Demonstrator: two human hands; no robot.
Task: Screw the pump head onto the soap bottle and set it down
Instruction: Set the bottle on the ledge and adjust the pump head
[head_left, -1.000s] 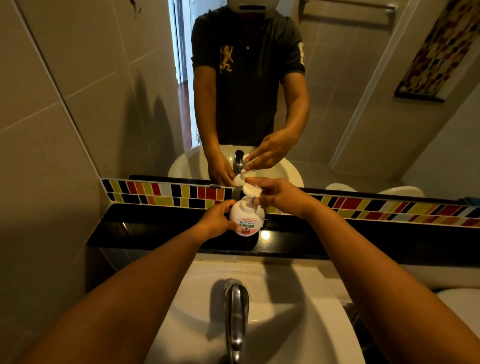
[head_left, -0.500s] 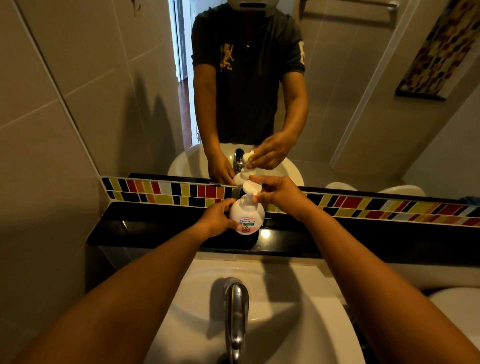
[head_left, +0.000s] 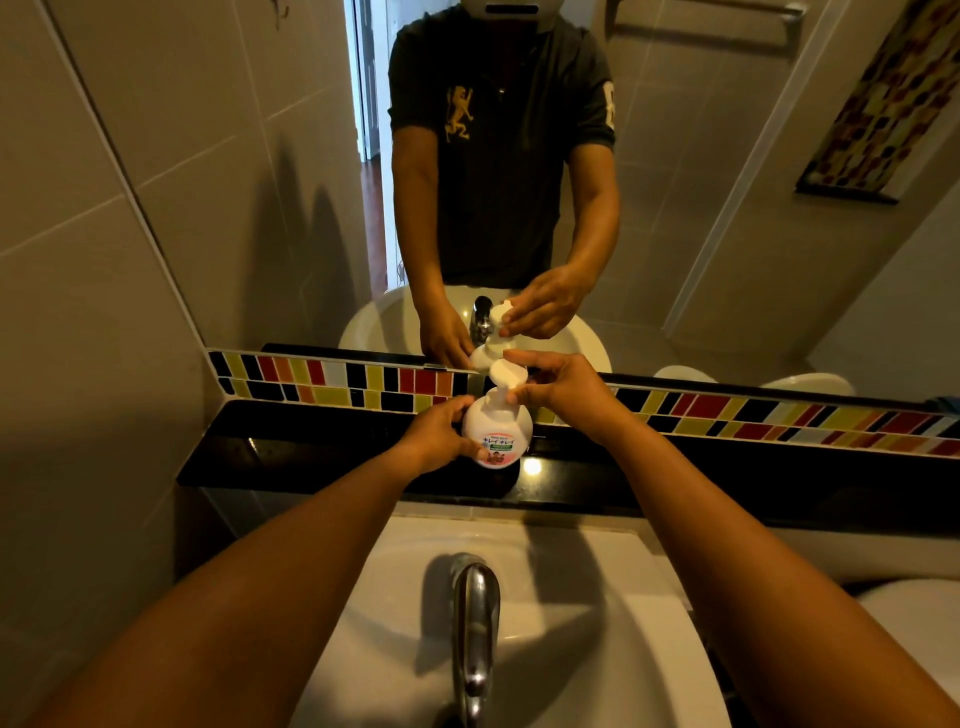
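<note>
A tiled bathroom wall is recorded at the left, with a large mirror above the counter in which a person in a dark short-sleeved shirt is reflected. A white basin occupies the foreground, a chrome tap rising at its centre. Behind the basin a glossy black ledge runs the width of the view, backed by a band of red, yellow, black and white mosaic tiles. The soap bottle, white and rounded, is seen upright over the ledge; whether its base rests on the ledge cannot be told. Its label carries Japanese characters in red above a green strip; the smaller print is not legible. The bottle's left flank is gripped by the left hand, fingers wrapped round the body. The pump head, white, is seated on the bottle's neck and is pinched from the right between thumb and fingers of the right hand. Part of the bottle's far side is hidden by both hands.
</note>
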